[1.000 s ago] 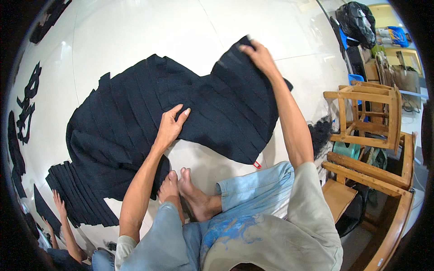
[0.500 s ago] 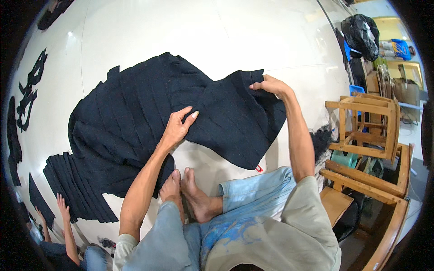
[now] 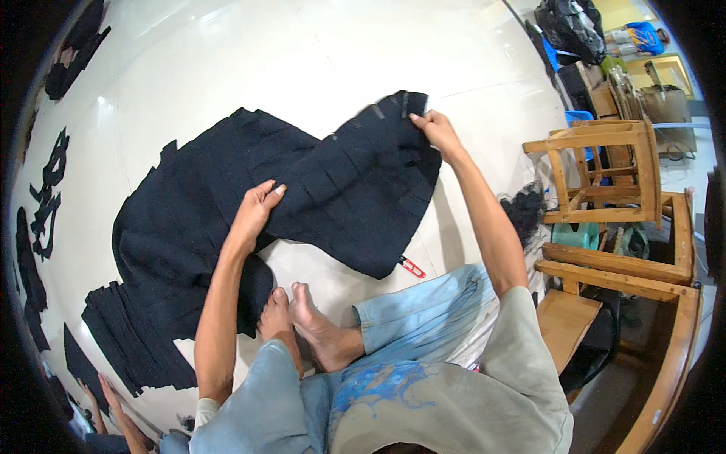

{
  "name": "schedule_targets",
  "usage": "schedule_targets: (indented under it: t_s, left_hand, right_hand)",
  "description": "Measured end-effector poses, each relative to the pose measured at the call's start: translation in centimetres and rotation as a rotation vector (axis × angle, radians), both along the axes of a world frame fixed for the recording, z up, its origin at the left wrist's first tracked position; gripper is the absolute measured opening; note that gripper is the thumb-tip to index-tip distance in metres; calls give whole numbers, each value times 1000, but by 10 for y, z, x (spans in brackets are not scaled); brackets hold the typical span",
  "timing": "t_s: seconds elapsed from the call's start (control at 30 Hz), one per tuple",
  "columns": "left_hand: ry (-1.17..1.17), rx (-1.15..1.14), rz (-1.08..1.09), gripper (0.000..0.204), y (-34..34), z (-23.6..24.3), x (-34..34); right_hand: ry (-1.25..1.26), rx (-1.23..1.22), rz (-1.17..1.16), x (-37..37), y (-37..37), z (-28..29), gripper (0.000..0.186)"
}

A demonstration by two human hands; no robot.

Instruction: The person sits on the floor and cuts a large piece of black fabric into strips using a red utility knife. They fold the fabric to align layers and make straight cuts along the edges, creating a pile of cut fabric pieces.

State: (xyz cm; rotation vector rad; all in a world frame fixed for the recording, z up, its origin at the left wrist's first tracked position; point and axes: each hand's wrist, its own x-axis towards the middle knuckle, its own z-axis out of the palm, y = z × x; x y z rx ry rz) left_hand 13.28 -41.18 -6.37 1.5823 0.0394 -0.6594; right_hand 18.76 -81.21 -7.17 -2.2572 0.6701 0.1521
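A large sheet of black fabric [image 3: 189,189], marked with rows of crosswise lines, lies spread on the pale floor in front of my feet. My right hand [image 3: 440,135] pinches its far right corner and holds that edge raised, so the cloth bends up there. Nearer the middle, my left hand [image 3: 255,212] grips a fold, thumb on top; its other fingers are partly hidden. From under the cloth's near right corner sticks a small red-handled tool [image 3: 412,266], its kind unclear. A stack of black strips [image 3: 136,340] lies beside the sheet, lower left.
Wooden stool frames [image 3: 597,170] stand at the right, near a dark fluffy heap [image 3: 525,212]. A black plastic bag [image 3: 571,30] sits at the upper right. Black scraps [image 3: 49,197] are scattered along the left. Another person's hands [image 3: 113,397] show at the lower left.
My right hand has raised and folded the cloth's corner, moving up and left in the picture. My left hand has shifted left. More of the red-handled tool shows now.
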Motion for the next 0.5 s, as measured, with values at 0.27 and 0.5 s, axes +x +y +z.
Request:
schedule_targets:
  t_s: [0.27, 0.5]
  left_hand:
    - [-18, 4, -2, 48, 8, -18, -23]
    - [20, -97, -117, 48, 10, 7, -20]
  right_hand:
    - [133, 193, 176, 23, 33, -39, 65]
    - [154, 327, 187, -9, -39, 68, 57]
